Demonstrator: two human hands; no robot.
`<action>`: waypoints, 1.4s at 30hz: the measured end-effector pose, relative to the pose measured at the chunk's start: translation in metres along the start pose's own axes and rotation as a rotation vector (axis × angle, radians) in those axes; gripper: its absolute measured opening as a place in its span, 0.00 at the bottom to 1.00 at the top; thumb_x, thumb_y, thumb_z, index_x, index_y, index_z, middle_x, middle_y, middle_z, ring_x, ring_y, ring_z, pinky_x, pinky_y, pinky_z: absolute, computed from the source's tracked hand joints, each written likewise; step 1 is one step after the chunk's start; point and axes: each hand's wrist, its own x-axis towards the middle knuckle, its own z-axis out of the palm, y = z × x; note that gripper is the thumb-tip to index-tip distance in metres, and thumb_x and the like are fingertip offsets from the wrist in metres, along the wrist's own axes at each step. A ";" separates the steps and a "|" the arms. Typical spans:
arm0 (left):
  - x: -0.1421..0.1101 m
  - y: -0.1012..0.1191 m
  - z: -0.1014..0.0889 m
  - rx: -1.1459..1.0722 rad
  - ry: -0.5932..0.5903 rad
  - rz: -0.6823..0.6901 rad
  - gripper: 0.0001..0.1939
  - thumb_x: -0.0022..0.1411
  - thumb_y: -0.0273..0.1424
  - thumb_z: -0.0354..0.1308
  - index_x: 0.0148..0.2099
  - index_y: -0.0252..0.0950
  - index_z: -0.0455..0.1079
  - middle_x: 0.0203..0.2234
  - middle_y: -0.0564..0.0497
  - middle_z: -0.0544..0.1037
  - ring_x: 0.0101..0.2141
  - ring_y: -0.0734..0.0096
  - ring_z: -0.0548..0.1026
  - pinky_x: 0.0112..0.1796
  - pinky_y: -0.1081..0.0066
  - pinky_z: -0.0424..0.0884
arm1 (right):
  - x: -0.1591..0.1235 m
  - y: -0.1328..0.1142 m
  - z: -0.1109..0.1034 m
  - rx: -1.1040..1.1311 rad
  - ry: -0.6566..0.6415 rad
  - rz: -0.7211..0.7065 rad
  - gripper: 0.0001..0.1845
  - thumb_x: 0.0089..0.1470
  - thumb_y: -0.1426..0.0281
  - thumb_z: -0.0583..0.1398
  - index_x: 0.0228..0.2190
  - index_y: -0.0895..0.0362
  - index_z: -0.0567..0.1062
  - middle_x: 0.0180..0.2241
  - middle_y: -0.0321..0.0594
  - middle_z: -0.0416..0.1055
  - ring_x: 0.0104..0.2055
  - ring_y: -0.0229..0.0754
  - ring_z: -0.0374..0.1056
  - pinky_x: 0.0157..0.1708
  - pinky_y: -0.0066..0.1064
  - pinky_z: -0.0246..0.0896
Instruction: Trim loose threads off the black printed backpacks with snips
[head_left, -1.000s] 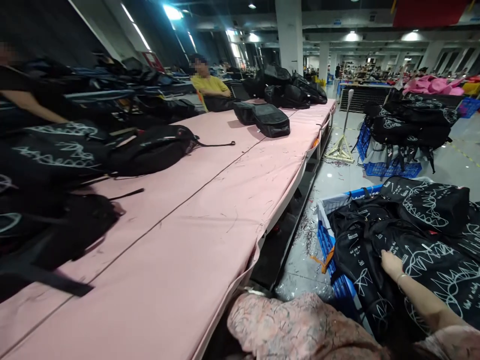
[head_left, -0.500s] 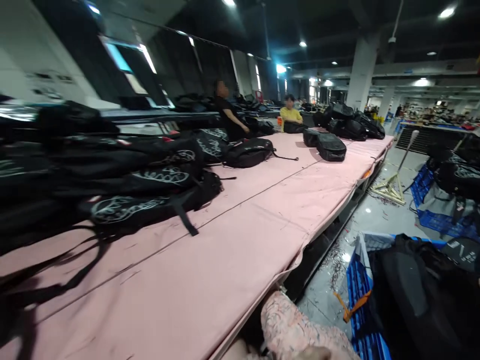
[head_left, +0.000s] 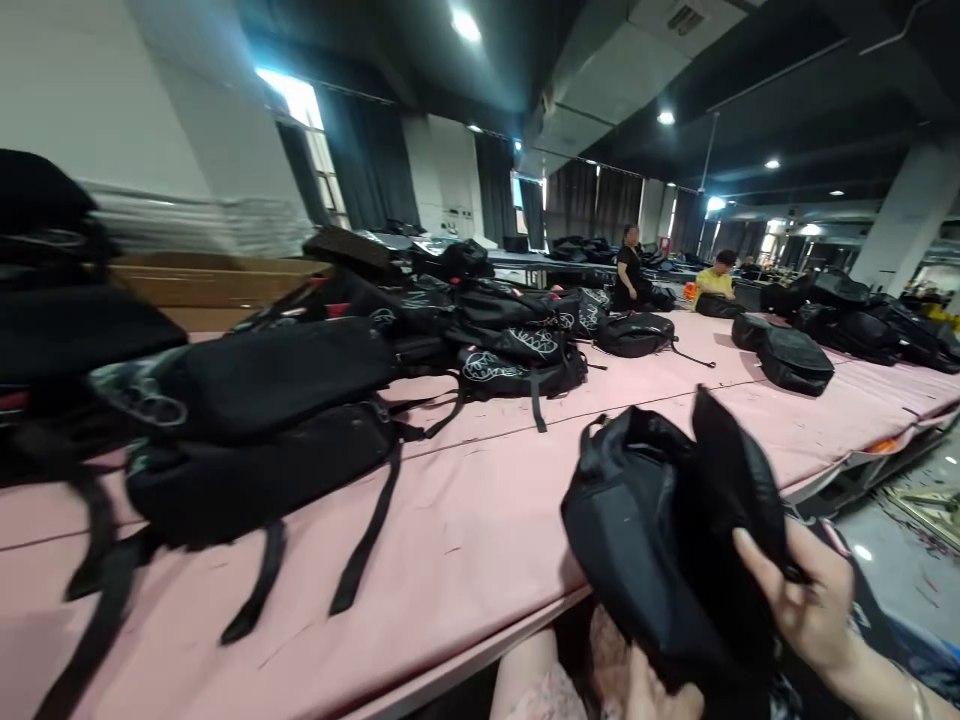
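A black backpack [head_left: 630, 540] is at the table's near edge, tilted toward me, its main compartment gaping. My right hand [head_left: 814, 595] is closed on the raised front panel [head_left: 739, 470] of that backpack, thumb on the inner side. Low in the view, my left hand [head_left: 660, 692] grips the backpack's lower edge; part of this hand is cut off by the frame. The bag's inside is dark and shows no contents.
The long pink-covered table [head_left: 465, 520] stretches away to the right. Stacked black backpacks [head_left: 277, 430] with dangling straps lie at left, and more bags [head_left: 795, 355] lie farther along. Two people, one in a yellow top [head_left: 714, 285], are at the far side.
My view has swung left. A black backpack is now in both my hands at the table edge, its panel pulled open; earlier neither hand showed holding a bag.
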 end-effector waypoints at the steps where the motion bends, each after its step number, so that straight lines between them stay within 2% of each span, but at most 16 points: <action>1: 0.002 0.003 -0.010 -0.024 0.059 0.027 0.30 0.44 0.39 0.66 0.51 0.44 0.64 0.45 0.41 0.73 0.52 0.53 0.66 0.48 0.59 0.66 | 0.010 -0.019 0.015 0.026 0.007 -0.062 0.14 0.55 0.59 0.53 0.35 0.55 0.72 0.26 0.43 0.70 0.29 0.45 0.68 0.26 0.32 0.64; 2: 0.003 0.006 -0.023 -0.070 0.141 0.046 0.31 0.42 0.39 0.66 0.50 0.42 0.64 0.43 0.40 0.74 0.51 0.51 0.67 0.48 0.58 0.66 | 0.019 -0.037 0.027 0.068 -0.077 -0.149 0.11 0.54 0.61 0.55 0.33 0.55 0.72 0.25 0.41 0.69 0.27 0.42 0.67 0.26 0.30 0.64; 4: 0.002 0.013 -0.051 -0.201 0.330 0.059 0.28 0.44 0.40 0.65 0.49 0.40 0.65 0.40 0.41 0.76 0.46 0.52 0.72 0.45 0.60 0.69 | 0.032 -0.064 0.045 0.179 -0.337 -0.338 0.08 0.53 0.66 0.56 0.34 0.56 0.72 0.28 0.39 0.71 0.29 0.39 0.68 0.30 0.28 0.65; 6: -0.002 0.021 -0.081 -0.320 0.478 0.056 0.23 0.49 0.40 0.61 0.48 0.42 0.65 0.40 0.44 0.76 0.43 0.56 0.74 0.41 0.65 0.72 | 0.044 -0.075 0.057 0.241 -0.519 -0.447 0.09 0.53 0.70 0.56 0.36 0.55 0.73 0.32 0.38 0.73 0.33 0.37 0.69 0.35 0.26 0.64; 7: -0.004 0.026 -0.095 -0.354 0.515 0.060 0.21 0.52 0.40 0.59 0.49 0.43 0.65 0.40 0.45 0.76 0.43 0.59 0.74 0.41 0.66 0.72 | 0.051 -0.073 0.062 0.233 -0.550 -0.453 0.10 0.53 0.71 0.56 0.37 0.54 0.74 0.34 0.38 0.73 0.34 0.36 0.69 0.36 0.26 0.64; 10: -0.015 0.034 -0.130 -0.437 0.617 0.092 0.19 0.58 0.38 0.54 0.51 0.38 0.64 0.41 0.44 0.76 0.42 0.63 0.75 0.41 0.67 0.72 | 0.080 -0.038 0.074 0.074 -0.523 -0.295 0.11 0.54 0.70 0.54 0.38 0.54 0.75 0.38 0.38 0.74 0.40 0.39 0.69 0.41 0.30 0.62; 13: -0.025 0.032 -0.150 -0.502 0.711 0.055 0.18 0.60 0.36 0.51 0.51 0.34 0.66 0.40 0.43 0.77 0.41 0.63 0.76 0.42 0.66 0.72 | 0.109 0.024 0.086 -0.117 -0.441 0.087 0.14 0.52 0.70 0.55 0.41 0.54 0.74 0.44 0.41 0.71 0.45 0.43 0.67 0.45 0.31 0.59; 16: -0.030 0.023 -0.155 -0.529 0.749 0.001 0.19 0.61 0.37 0.49 0.52 0.34 0.65 0.41 0.44 0.77 0.42 0.63 0.75 0.44 0.65 0.71 | 0.113 0.078 0.098 -0.147 -0.469 0.233 0.16 0.53 0.66 0.54 0.40 0.59 0.75 0.43 0.47 0.73 0.46 0.48 0.67 0.43 0.32 0.59; 19: -0.027 0.026 -0.152 -0.525 0.797 0.032 0.19 0.60 0.37 0.50 0.51 0.35 0.66 0.42 0.46 0.77 0.44 0.65 0.74 0.47 0.67 0.69 | 0.083 0.106 0.106 -0.110 -0.549 0.311 0.20 0.54 0.60 0.51 0.31 0.62 0.77 0.32 0.45 0.76 0.36 0.48 0.71 0.34 0.31 0.63; 24: -0.012 0.075 -0.157 -0.353 0.776 0.122 0.22 0.60 0.42 0.49 0.49 0.33 0.68 0.40 0.44 0.78 0.44 0.61 0.74 0.48 0.61 0.68 | 0.006 0.117 0.095 -0.011 -0.556 0.358 0.23 0.54 0.55 0.49 0.27 0.59 0.75 0.30 0.42 0.76 0.36 0.49 0.70 0.33 0.30 0.61; 27: 0.003 0.104 -0.166 -0.059 0.710 0.175 0.24 0.61 0.44 0.46 0.52 0.35 0.66 0.47 0.44 0.74 0.50 0.61 0.69 0.52 0.62 0.62 | -0.035 0.118 0.081 0.121 -0.580 0.351 0.25 0.54 0.53 0.49 0.22 0.58 0.72 0.24 0.39 0.74 0.30 0.45 0.69 0.29 0.28 0.59; 30: 0.014 0.113 -0.171 0.280 0.654 0.198 0.25 0.61 0.43 0.45 0.55 0.35 0.63 0.55 0.46 0.65 0.56 0.63 0.60 0.57 0.64 0.52 | -0.055 0.120 0.071 0.222 -0.574 0.387 0.27 0.55 0.53 0.48 0.16 0.58 0.67 0.18 0.37 0.69 0.24 0.40 0.66 0.29 0.27 0.58; 33: 0.016 0.113 -0.169 0.464 0.629 0.225 0.26 0.60 0.43 0.46 0.55 0.33 0.63 0.56 0.45 0.63 0.57 0.62 0.59 0.58 0.64 0.49 | -0.049 0.124 0.069 0.242 -0.431 0.457 0.26 0.55 0.52 0.49 0.18 0.58 0.69 0.18 0.37 0.69 0.25 0.40 0.66 0.31 0.28 0.58; 36: 0.018 0.119 -0.164 0.475 0.655 0.234 0.29 0.56 0.47 0.49 0.55 0.36 0.63 0.56 0.45 0.63 0.56 0.56 0.61 0.56 0.58 0.54 | -0.019 0.126 0.078 0.173 -0.281 0.461 0.22 0.55 0.55 0.49 0.30 0.58 0.74 0.25 0.39 0.74 0.31 0.43 0.69 0.35 0.30 0.60; 39: 0.032 0.132 -0.161 0.504 0.637 0.290 0.31 0.51 0.48 0.54 0.52 0.35 0.66 0.53 0.44 0.68 0.53 0.55 0.64 0.54 0.59 0.59 | 0.024 0.123 0.105 0.091 -0.296 0.387 0.19 0.55 0.60 0.49 0.38 0.57 0.74 0.39 0.42 0.74 0.43 0.44 0.68 0.42 0.29 0.60; 42: 0.050 0.140 -0.161 0.535 0.611 0.312 0.35 0.44 0.48 0.60 0.50 0.31 0.66 0.39 0.42 0.75 0.41 0.58 0.73 0.43 0.61 0.69 | 0.057 0.114 0.141 0.076 -0.330 0.358 0.18 0.54 0.63 0.52 0.42 0.56 0.73 0.45 0.41 0.72 0.48 0.43 0.66 0.46 0.29 0.58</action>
